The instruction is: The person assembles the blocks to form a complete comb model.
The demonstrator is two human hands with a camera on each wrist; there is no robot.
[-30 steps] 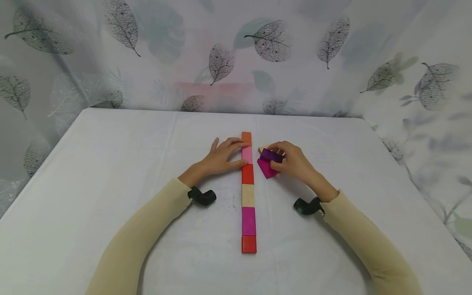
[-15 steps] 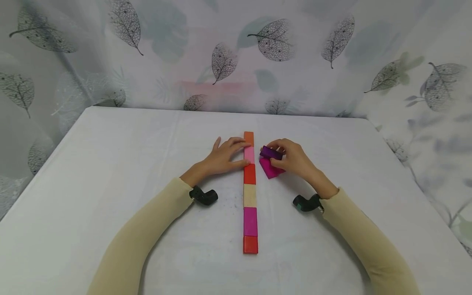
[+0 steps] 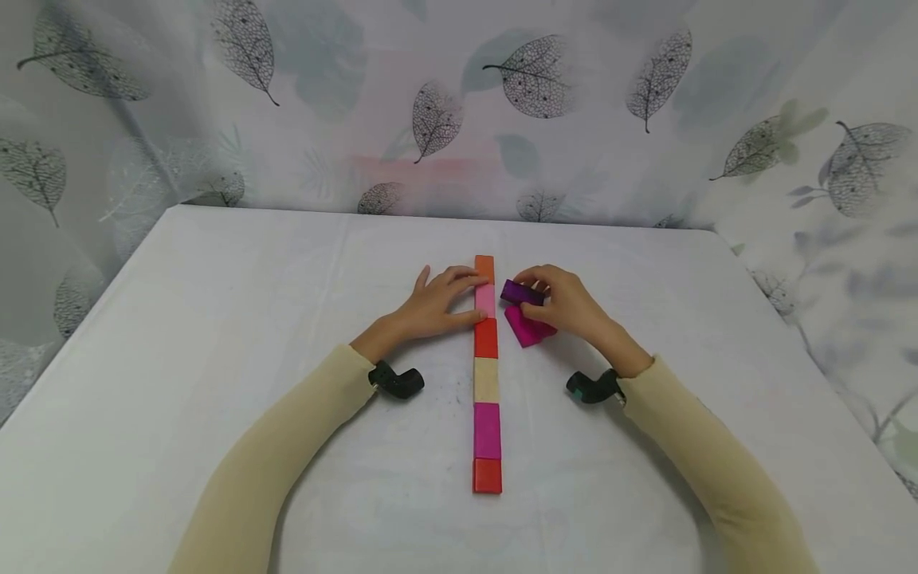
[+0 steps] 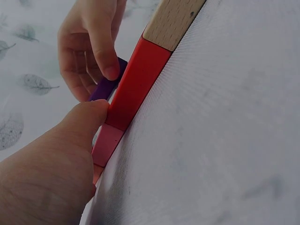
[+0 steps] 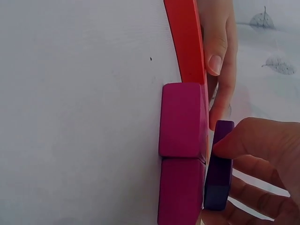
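A straight row of coloured blocks runs down the white tabletop in the head view: orange, pink, red, bare wood, magenta and red again nearest the person. My left hand rests against the row's far part, its thumb and fingers spread along the pink block. To the right of the row, my right hand pinches a dark purple block between thumb and fingers. Two magenta blocks lie side by side close by, partly covered by that hand in the head view.
Both sleeved wrists carry a small black camera. The white table ends at a back edge, beyond which hangs a leaf-print curtain.
My right hand has lifted the purple block slightly away from the magenta blocks and shifted it toward the row. The left hand keeps its place on the row.
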